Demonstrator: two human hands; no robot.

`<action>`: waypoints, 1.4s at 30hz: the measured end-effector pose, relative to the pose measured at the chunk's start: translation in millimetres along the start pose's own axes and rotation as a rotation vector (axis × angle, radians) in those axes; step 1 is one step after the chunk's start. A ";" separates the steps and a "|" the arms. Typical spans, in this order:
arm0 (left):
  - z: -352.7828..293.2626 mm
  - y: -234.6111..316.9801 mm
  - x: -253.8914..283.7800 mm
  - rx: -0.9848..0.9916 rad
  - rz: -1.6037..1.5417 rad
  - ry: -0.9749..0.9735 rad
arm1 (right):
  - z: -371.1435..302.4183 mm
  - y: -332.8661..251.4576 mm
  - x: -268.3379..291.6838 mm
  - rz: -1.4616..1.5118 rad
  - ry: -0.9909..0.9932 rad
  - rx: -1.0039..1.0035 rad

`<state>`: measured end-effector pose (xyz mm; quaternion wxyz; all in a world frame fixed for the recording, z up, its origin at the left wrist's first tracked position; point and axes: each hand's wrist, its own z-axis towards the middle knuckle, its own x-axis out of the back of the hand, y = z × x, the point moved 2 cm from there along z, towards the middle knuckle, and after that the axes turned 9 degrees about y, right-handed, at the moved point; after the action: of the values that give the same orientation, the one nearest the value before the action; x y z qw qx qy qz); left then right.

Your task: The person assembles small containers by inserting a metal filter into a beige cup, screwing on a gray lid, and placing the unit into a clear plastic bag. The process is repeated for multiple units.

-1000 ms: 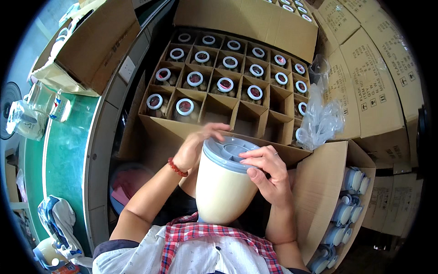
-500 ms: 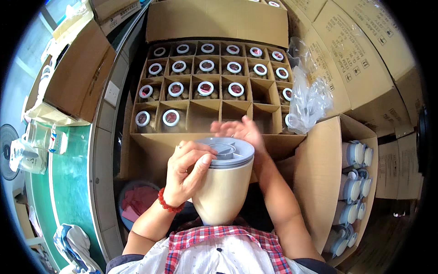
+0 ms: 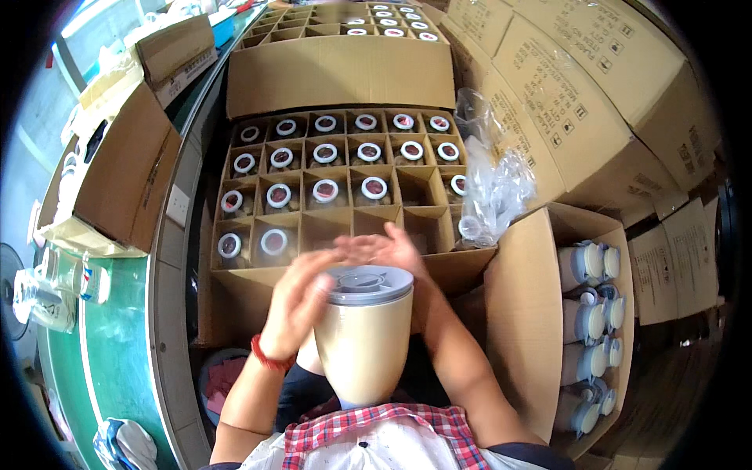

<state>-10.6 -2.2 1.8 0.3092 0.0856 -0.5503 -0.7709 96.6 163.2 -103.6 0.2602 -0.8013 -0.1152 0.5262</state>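
A cream tapered canister (image 3: pixel 363 345) with a round grey lid (image 3: pixel 368 283) stands upright against my plaid-edged apron. Its base is hidden, so what bears it cannot be seen. At the lid's left side is my left hand (image 3: pixel 294 301), fingers stretched toward the rim and smeared by motion. Whether it touches the lid I cannot tell. Beyond the lid, my right hand (image 3: pixel 389 249) is raised with its fingers stretched and partly blurred, holding nothing that I can see. Just past my hands, a divided carton (image 3: pixel 251 280) holds several glass jars (image 3: pixel 278 196) with white-rimmed tops.
An open carton (image 3: pixel 521 290) on the right contains grey-lidded cups or jugs (image 3: pixel 589 321). Clear plastic bags (image 3: pixel 497 200) drape over the divided carton's right side. Large sealed cartons (image 3: pixel 564 86) are stacked behind them. A green table (image 3: pixel 117 313) lies left, bearing an open box (image 3: pixel 125 164).
My left hand has loosened from the lid and drawn slightly back. The view has shifted, showing another divided carton farther off. My right hand remains raised beyond the lid.
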 end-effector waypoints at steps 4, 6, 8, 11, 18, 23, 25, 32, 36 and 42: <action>-3.3 42.3 -13.0 -0.220 0.340 -0.117 | -6.5 12.4 -17.6 0.026 -0.099 -0.156; -15.0 -13.4 4.6 -0.119 -0.112 -0.063 | -53.0 -7.6 -41.2 -0.233 0.067 0.046; -40.9 -86.2 5.9 0.233 -0.770 0.084 | -90.0 -5.3 -66.1 -1.113 0.257 0.467; -39.9 -99.5 6.4 0.279 -0.872 0.035 | -110.1 -18.7 -88.8 -1.618 0.347 0.549; -2.1 38.8 -17.2 -0.166 0.205 -0.020 | 20.3 14.5 -0.3 0.260 -0.374 -0.109; -15.6 -29.8 15.8 -0.148 -0.290 -0.132 | -55.0 -9.4 -58.8 -0.322 0.135 -0.107; -35.3 -94.4 17.8 0.181 -0.741 -0.028 | -91.1 -11.0 -63.1 -1.322 0.110 0.537; -13.8 -19.9 -4.3 0.147 -0.290 0.001 | -31.4 -19.5 -11.4 -0.329 0.004 0.049; -5.9 52.6 -25.1 -0.233 0.560 -0.118 | 15.2 26.7 -10.9 0.167 -0.465 -0.091; -20.9 -81.0 8.0 -0.016 -0.674 -0.274 | -94.5 -15.5 -62.9 -0.899 0.119 0.227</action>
<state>-38.1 -7.0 -77.5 -0.0385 0.1555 -0.5213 -0.8382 156.9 119.4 -16.6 0.5545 -0.6672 -0.3776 0.3236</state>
